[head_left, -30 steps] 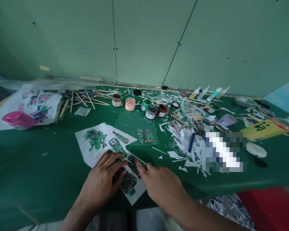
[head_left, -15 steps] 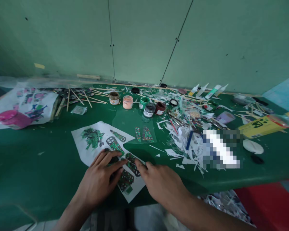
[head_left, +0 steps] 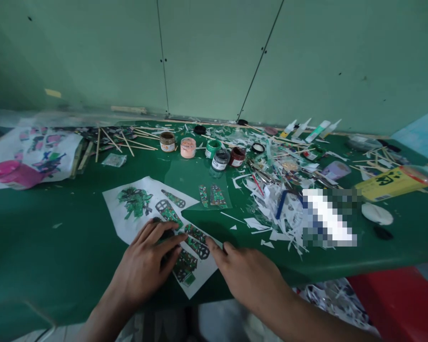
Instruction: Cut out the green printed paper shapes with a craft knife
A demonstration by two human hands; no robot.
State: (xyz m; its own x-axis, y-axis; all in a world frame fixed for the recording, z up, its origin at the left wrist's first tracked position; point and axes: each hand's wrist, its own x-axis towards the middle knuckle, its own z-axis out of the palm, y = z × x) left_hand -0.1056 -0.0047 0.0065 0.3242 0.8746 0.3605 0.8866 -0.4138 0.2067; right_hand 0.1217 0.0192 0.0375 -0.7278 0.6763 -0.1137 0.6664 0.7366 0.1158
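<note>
My left hand (head_left: pixel 146 261) lies on a white paper sheet (head_left: pixel 123 230) with its fingers spread. Its fingertips rest beside dark, green-speckled patterned pieces. My right hand (head_left: pixel 251 273) has its index finger stretched out, the tip touching the edge of a patterned strip (head_left: pixel 198 248); its other fingers curl under and the thumb is hidden. Below the fingers is a wider speckled piece (head_left: pixel 185 266). Farther up the sheet are a long piece with a wheel-like end (head_left: pixel 169 213), a narrow tapered piece (head_left: pixel 174 198) and a green painted shape (head_left: pixel 132 202).
Beyond the sheet, a clear film (head_left: pixel 219 195) bears two speckled pieces. Open paint jars (head_left: pixel 220 161) stand behind it. Paper scraps (head_left: pixel 271 209) and wooden sticks are heaped to the right, near a yellow container (head_left: pixel 395 184). A pink bottle (head_left: pixel 16 175) lies at left.
The view has shifted slightly. My right index finger has drawn back to the right across the strip, uncovering more of it. My left hand keeps nearly the same place on the sheet.
</note>
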